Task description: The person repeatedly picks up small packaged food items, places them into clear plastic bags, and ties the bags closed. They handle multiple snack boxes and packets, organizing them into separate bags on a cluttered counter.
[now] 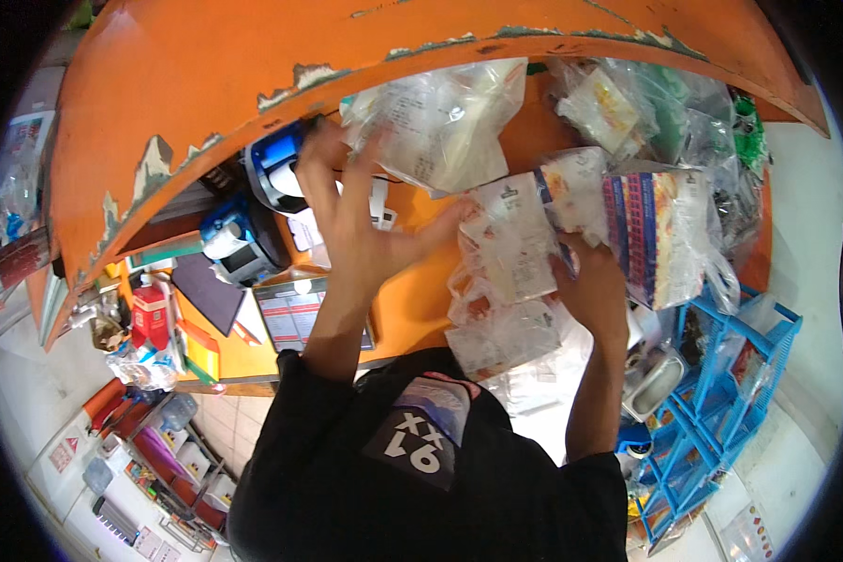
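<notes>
My left hand [358, 218] is over the orange counter with its fingers spread. Its fingertips are near a clear plastic bag [449, 126] with a printed slip, and its thumb reaches towards the edge of a bagged package with a paper receipt [513, 239]. My right hand [593, 284] is at that package's right side, fingers bent against its edge; whether they grip it is hidden. A smaller bagged packet [576, 186] sits just beyond my right fingers. Another plastic-wrapped packet [509, 337] lies closer to my body.
Bagged patterned boxes [657, 239] and more plastic bags [709, 140] crowd the right side. Two blue label printers [235, 242] and a tablet [291, 312] stand left. A chipped orange shelf edge [421, 53] overhangs the far side. A blue plastic rack [723, 393] is at the right.
</notes>
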Demonstrator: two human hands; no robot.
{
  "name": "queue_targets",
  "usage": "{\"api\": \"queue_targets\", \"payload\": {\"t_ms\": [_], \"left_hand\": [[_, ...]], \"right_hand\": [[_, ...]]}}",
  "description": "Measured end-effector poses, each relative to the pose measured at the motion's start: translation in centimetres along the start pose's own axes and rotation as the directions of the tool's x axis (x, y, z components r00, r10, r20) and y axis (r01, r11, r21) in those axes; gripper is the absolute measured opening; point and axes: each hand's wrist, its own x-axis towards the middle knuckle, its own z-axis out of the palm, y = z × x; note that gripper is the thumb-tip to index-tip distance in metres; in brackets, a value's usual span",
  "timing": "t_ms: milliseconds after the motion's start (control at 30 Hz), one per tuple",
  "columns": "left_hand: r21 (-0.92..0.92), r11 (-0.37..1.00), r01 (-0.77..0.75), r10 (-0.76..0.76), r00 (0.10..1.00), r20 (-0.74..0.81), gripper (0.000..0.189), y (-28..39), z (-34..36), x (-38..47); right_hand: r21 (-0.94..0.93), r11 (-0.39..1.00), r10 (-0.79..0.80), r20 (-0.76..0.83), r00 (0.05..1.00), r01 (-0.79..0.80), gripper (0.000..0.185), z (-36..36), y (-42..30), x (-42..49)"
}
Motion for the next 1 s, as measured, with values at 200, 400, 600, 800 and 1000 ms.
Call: {"api": "queue_targets", "payload": {"t_ms": [200, 400, 600, 800, 1000], "left_hand": [[-0.078, 0.977, 0.199, -0.184, 0.968, 0.169, 0.107, 0.2, 2.5, -0.7], [-0.223, 0.970, 0.098, -0.107, 0.994, -0.030, 0.093, 5.3, 4.9, -11.3], [-0.101, 0.993, -0.059, 0.066, 0.995, 0.074, 0.098, 3.6, 5.2, -14.4], [-0.058, 0.998, -0.007, 0.015, 0.992, 0.125, 0.093, 4.9, 4.0, -12.4], [-0.086, 0.994, -0.064, 0.068, 0.997, 0.040, 0.086, 3.7, 5.1, -13.6]], "right_hand": [[0.736, 0.659, 0.178, -0.355, 0.918, 0.157, 0.050, -2.2, -7.8, 2.6], [0.289, 0.848, -0.185, -0.623, 0.760, 0.444, 0.041, -1.6, -10.2, 1.2], [0.252, 0.861, -0.095, -0.775, 0.625, 0.443, 0.030, 3.8, -7.6, 0.8], [0.303, 0.837, 0.014, -0.844, 0.536, 0.455, 0.029, 4.7, -8.8, 1.0], [0.253, 0.862, -0.009, -0.860, 0.511, 0.440, 0.038, 5.0, -8.9, 0.9]]}}
